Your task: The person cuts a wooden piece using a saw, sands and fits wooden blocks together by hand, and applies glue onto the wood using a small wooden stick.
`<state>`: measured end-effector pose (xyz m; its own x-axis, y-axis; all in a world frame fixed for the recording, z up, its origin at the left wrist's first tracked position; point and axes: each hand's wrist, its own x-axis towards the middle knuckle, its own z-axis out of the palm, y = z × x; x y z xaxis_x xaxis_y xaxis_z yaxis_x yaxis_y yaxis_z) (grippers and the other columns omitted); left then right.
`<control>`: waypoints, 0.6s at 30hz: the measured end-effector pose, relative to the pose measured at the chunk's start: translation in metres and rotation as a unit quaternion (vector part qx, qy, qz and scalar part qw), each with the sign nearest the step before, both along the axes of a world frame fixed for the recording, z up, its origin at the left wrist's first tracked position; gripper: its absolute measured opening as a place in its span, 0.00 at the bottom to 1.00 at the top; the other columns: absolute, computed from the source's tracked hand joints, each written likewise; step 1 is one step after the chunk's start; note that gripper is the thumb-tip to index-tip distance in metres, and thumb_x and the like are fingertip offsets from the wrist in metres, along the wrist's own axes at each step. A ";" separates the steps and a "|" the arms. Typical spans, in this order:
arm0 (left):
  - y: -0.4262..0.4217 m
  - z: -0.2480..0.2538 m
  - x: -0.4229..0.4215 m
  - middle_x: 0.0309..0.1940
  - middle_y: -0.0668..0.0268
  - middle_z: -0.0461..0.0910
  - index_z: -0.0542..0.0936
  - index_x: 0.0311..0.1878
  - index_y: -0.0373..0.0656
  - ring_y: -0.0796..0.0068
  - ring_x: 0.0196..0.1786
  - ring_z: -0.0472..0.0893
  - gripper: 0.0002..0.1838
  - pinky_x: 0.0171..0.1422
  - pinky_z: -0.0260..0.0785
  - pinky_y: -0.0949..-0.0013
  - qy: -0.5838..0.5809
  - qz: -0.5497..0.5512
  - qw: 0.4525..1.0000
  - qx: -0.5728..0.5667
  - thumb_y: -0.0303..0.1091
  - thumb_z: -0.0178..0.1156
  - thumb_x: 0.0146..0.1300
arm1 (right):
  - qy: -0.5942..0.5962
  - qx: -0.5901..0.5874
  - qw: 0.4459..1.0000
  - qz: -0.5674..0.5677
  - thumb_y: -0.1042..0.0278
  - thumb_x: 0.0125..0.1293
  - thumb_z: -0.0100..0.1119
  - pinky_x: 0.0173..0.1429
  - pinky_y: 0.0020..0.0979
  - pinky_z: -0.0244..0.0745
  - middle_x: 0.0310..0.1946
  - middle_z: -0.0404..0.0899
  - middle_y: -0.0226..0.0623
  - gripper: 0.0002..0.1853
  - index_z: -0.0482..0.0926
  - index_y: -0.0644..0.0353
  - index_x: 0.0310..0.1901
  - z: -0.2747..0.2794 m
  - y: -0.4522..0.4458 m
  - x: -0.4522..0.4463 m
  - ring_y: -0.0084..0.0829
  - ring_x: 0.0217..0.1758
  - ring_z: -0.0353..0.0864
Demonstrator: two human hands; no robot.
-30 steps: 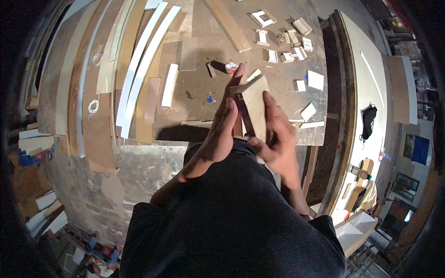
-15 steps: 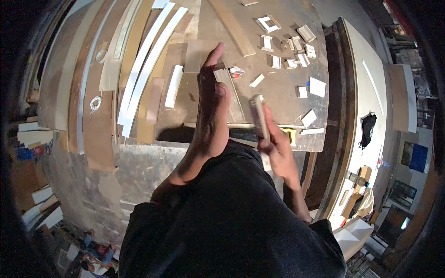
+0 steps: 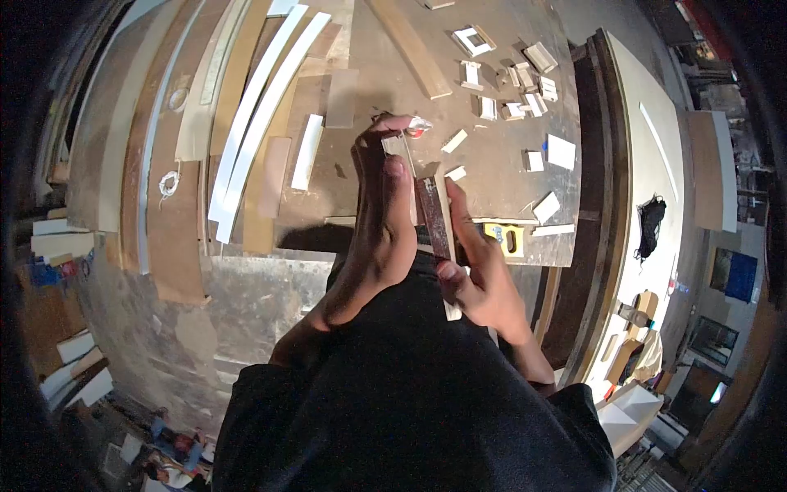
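Observation:
My left hand [image 3: 381, 221] is closed around a thin, narrow wooden piece [image 3: 397, 146], whose upper end shows between thumb and fingers. In my right hand [image 3: 488, 283] is a wooden block [image 3: 436, 217] with a dark reddish-brown face turned toward the left hand. The thumb presses its near side and the fingers lie along its right side. Block and wooden piece are side by side, close together; whether they touch is hard to tell. Just beyond the hands lies a small red and white item [image 3: 418, 127] on the table [image 3: 492, 184].
Several small wooden assemblies [image 3: 525, 78] stand at the table's back right. A yellow-handled saw [image 3: 510, 238] lies at the near edge. Long white strips [image 3: 262, 123] and boards are on the left. On the right bench [image 3: 631, 164] rests a black bundle [image 3: 651, 228].
The block first moved right, away from my left hand, then came back beside it. My left fingers have curled inward over the wooden piece. More of the yellow saw handle shows.

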<state>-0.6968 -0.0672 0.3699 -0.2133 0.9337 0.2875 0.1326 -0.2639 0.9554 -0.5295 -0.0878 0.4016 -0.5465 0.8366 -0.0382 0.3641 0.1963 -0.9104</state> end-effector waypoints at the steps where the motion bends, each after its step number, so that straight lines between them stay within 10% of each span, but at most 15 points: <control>1: 0.000 -0.007 0.002 0.60 0.48 0.65 0.64 0.66 0.36 0.52 0.66 0.66 0.24 0.73 0.53 0.56 -0.021 0.006 1.000 -0.001 0.44 0.32 0.81 | -0.009 -0.004 1.000 -0.022 0.66 0.61 0.60 0.78 0.42 0.53 0.70 0.63 0.69 0.45 0.51 0.69 0.78 0.002 0.004 0.000 0.58 0.77 0.61; 11: 0.009 -0.024 -0.005 0.47 0.58 0.69 0.69 0.54 0.40 0.64 0.54 0.69 0.19 0.65 0.58 0.64 -0.181 0.067 0.975 -0.108 0.44 0.33 0.82 | -0.089 0.055 0.994 -0.038 0.65 0.52 0.70 0.63 0.38 0.74 0.52 0.81 0.64 0.49 0.58 0.66 0.76 -0.006 -0.002 0.012 0.53 0.60 0.83; 18: 0.007 -0.010 0.005 0.48 0.60 0.70 0.69 0.55 0.40 0.67 0.52 0.71 0.30 0.62 0.61 0.63 -0.090 0.077 0.993 0.023 0.60 0.30 0.80 | 0.034 0.000 0.997 -0.071 0.65 0.55 0.68 0.70 0.37 0.65 0.63 0.73 0.65 0.49 0.55 0.69 0.76 0.007 0.004 -0.008 0.50 0.69 0.74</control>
<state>-0.6916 -0.0599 0.3596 -0.4037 0.8730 0.2736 0.0020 -0.2982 0.9545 -0.5371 -0.0835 0.4083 -0.4246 0.9054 -0.0058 0.3264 0.1471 -0.9337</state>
